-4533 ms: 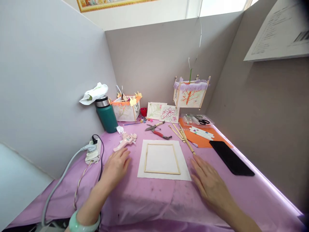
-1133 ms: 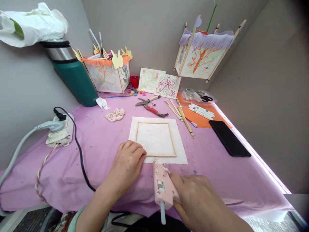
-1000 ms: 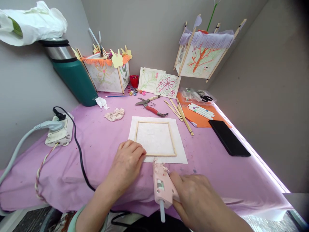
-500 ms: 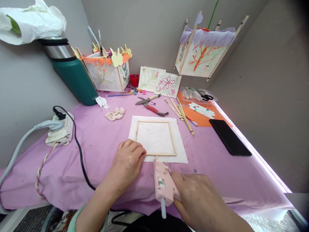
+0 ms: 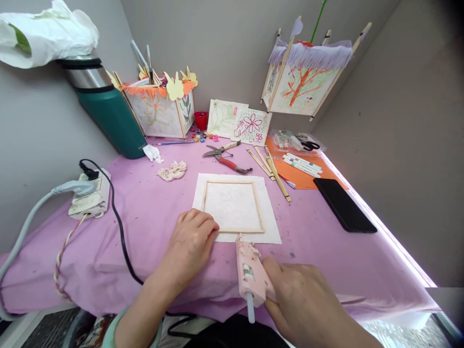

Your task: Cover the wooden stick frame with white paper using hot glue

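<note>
A square frame of thin wooden sticks point(image 5: 258, 208) lies on a white paper sheet point(image 5: 272, 227). My left hand point(image 5: 194, 237) presses on the frame's near left corner, fingers bent together and fingertips partly hidden. In my right hand point(image 5: 295, 292) is a pink glue gun point(image 5: 250, 273), gripped by its handle. Its nozzle points away from me, at the near stick of the frame, right of its middle. A white glue stick point(image 5: 251, 309) pokes out of the gun's rear. Whether the nozzle touches the wood, I cannot tell.
Red-handled pruning shears point(image 5: 228, 159), bamboo strips point(image 5: 277, 176) and a crumpled cloth point(image 5: 172, 171) lie beyond the sheet. A black phone point(image 5: 344, 205) is at right. Leftward stand a green bottle point(image 5: 112, 116) and a power strip point(image 5: 90, 198) with cables. A painted lantern point(image 5: 308, 82) hangs above.
My right hand has moved the glue gun slightly to the right along the frame's near stick. My left hand stays at the corner.
</note>
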The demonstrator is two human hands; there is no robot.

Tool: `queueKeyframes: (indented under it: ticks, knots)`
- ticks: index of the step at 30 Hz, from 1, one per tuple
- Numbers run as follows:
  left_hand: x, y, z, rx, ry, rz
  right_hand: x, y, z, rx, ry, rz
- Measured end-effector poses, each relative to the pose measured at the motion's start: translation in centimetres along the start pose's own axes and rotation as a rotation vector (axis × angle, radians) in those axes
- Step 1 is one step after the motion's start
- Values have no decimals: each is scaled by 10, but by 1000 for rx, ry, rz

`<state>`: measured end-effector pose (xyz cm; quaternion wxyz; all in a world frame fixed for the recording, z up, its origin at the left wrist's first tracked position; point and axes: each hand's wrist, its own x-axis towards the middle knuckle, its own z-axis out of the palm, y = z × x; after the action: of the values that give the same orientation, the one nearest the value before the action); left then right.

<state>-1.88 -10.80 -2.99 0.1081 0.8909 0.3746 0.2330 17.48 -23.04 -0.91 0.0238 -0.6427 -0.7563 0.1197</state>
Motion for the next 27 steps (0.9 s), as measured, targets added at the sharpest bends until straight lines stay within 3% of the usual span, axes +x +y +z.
queueKeyframes:
  ticks: [10,16,21,27]
  knots:
    - [-1,-1,0,23,22,20,-22,16,0,160,41,31]
    - [-14,16,12,107,170,140,-28,24,2,574,304,71]
    - [-29,29,23,175,174,172,-14,23,10,726,493,152]
    - [-39,31,27,214,194,147,17,16,10,643,482,-34]
